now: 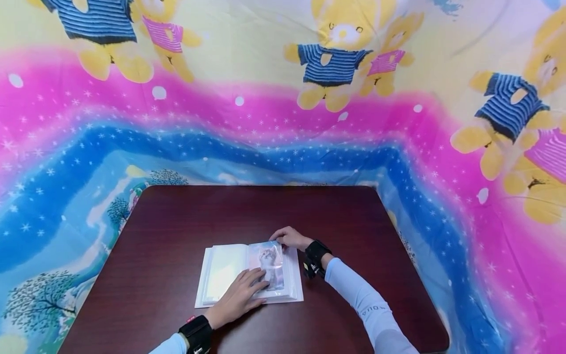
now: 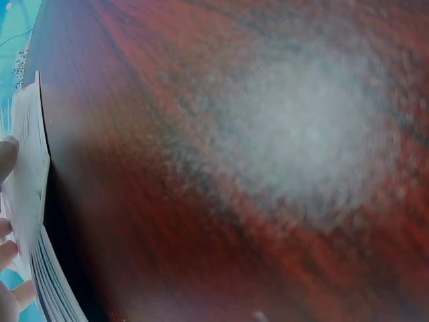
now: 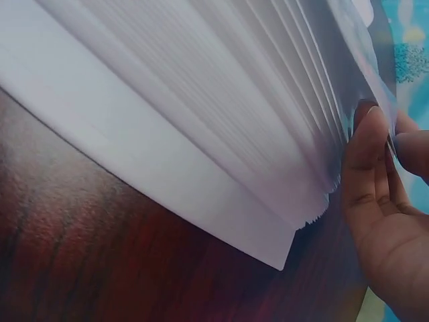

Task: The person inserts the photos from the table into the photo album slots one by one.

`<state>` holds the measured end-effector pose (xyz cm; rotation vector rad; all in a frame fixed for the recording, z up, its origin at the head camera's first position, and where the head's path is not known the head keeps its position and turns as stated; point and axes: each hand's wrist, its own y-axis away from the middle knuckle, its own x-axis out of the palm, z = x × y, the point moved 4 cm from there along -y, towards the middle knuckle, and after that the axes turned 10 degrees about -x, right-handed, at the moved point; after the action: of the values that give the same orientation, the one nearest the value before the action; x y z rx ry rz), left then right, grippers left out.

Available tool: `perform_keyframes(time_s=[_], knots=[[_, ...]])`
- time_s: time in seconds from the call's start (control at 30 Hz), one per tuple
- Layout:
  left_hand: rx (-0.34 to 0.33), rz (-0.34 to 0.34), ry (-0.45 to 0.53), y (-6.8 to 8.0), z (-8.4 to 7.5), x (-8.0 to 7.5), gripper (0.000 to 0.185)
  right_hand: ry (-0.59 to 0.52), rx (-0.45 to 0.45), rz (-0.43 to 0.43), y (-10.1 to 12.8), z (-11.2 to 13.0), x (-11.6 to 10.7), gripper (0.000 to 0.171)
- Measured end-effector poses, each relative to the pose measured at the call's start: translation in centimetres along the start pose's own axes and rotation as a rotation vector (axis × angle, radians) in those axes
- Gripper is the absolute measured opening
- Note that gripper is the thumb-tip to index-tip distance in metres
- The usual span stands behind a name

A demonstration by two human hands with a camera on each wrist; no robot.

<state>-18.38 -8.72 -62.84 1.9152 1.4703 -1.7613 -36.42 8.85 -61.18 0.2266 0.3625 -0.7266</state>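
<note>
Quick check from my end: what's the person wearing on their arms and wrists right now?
Both arms wear light blue sleeves; the right sleeve carries small dark lettering. A black strap with a small camera unit sits on the left wrist and on the right wrist. The left hand and right hand are bare.

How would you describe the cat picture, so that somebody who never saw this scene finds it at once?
Start at the dark red-brown table in front of the teddy-bear cloth. Near its front edge lies an open white album, with the left hand pressing on it and the right hand at its far right corner. The cat picture is on the right page, the only printed image; the left page looks blank.
</note>
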Motion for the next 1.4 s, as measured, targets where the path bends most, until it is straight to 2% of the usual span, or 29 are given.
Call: perform_keyframes(time_s=[0.17,0.27,0.33,0.43,0.47,0.53,0.57,0.63,0.7,0.73,0.77,0.93,1.0,1.1,1.23,1.4], knots=[[-0.013,0.017,-0.005,0.0,-0.1,0.2,0.045,0.053,-0.030,-0.014,0.5,-0.2,0.3,0.029],[-0.032,0.018,0.023,0.2,0.1,-0.2,0.044,0.130,-0.094,-0.022,1.3,-0.3,0.8,0.028],[-0.060,-0.025,0.044,0.5,0.6,-0.8,0.041,0.219,-0.155,-0.029,2.0,-0.4,1.2,0.030],[-0.158,-0.172,0.047,1.1,2.2,-2.5,0.036,0.373,-0.214,-0.041,3.1,-0.5,1.8,0.037],[-0.212,-0.231,0.037,1.4,2.9,-3.2,0.035,0.415,-0.217,-0.046,3.5,-0.6,2.0,0.039],[-0.389,-0.299,0.014,2.1,4.4,-4.5,0.034,0.491,-0.204,-0.046,4.1,-0.8,2.2,0.046],[-0.515,-0.281,0.042,2.5,5.1,-5.1,0.035,0.514,-0.195,-0.047,4.4,-0.9,2.3,0.049],[-0.766,-0.197,0.094,3.3,6.5,-6.2,0.040,0.550,-0.178,-0.033,4.8,-1.0,2.3,0.056],[-0.985,-0.098,0.165,4.1,7.4,-7.1,0.045,0.575,-0.170,-0.015,5.2,-1.2,2.3,0.063],[-1.073,-0.052,0.217,4.4,7.8,-7.4,0.048,0.581,-0.168,-0.004,5.3,-1.3,2.3,0.065],[-1.147,-0.018,0.282,4.5,8.0,-7.6,0.052,0.584,-0.169,0.001,5.5,-1.4,2.3,0.067],[-1.341,0.004,0.614,4.7,9.4,-7.4,0.064,0.607,-0.205,-0.024,6.1,-2.3,2.7,0.070],[-1.388,0.016,0.713,4.6,9.9,-7.2,0.068,0.617,-0.224,-0.040,6.3,-2.7,3.0,0.070],[-1.412,0.036,0.759,4.3,10.2,-7.2,0.071,0.607,-0.248,-0.060,6.5,-3.0,3.3,0.070],[-1.369,0.012,0.755,3.1,9.8,-7.8,0.067,0.601,-0.289,-0.081,6.5,-3.1,3.5,0.068],[-1.271,-0.041,0.733,0.1,8.6,-9.0,0.060,0.617,-0.287,-0.086,6.2,-3.0,3.4,0.067]])
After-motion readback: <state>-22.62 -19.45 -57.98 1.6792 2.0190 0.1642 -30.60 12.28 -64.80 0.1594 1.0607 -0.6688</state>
